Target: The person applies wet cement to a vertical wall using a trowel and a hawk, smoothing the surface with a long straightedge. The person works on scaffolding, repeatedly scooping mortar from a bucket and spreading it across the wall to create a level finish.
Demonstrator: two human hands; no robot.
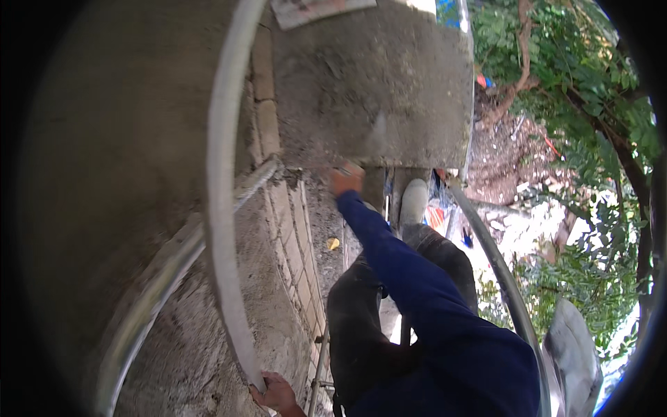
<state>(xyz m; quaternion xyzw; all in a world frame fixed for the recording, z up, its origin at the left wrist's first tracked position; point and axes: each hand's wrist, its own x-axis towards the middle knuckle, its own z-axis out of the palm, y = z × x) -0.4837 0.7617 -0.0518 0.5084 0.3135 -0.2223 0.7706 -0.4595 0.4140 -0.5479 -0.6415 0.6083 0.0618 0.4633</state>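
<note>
- Long grey bar [224, 174], one: lies from the upper edge of the frame, left of centre, down to the lower middle-left. Its long axis runs near upright in the picture; its bow may be the lens.
- My left hand [279, 395], at the lower edge: fingers curled closed on the bar's lower end, with little gap showing. The bar extends up the frame from these fingers, well past my other hand's height.
- My right hand [347, 179], near the middle of the frame: blurred, at the lower edge of the mortar-caked board [389, 76]. How far its fingers are open, and whether they hold anything, I cannot tell. The bar lies to the left of them, apart.
- Nearer hand: my left, in contact with the bar; my right has none that I can see.
- Metal tube [167, 271], one: slants from the middle of the frame to the lower left, its upper part passing across the bar in the picture.
- Pale tile strip [295, 257]: between the bar and my legs, lower centre.
- Grey plastered surface [118, 139]: fills the upper left, left of the bar.
- Dark blue sleeve [410, 271], mine: slants from the lower right to my right hand.
</note>
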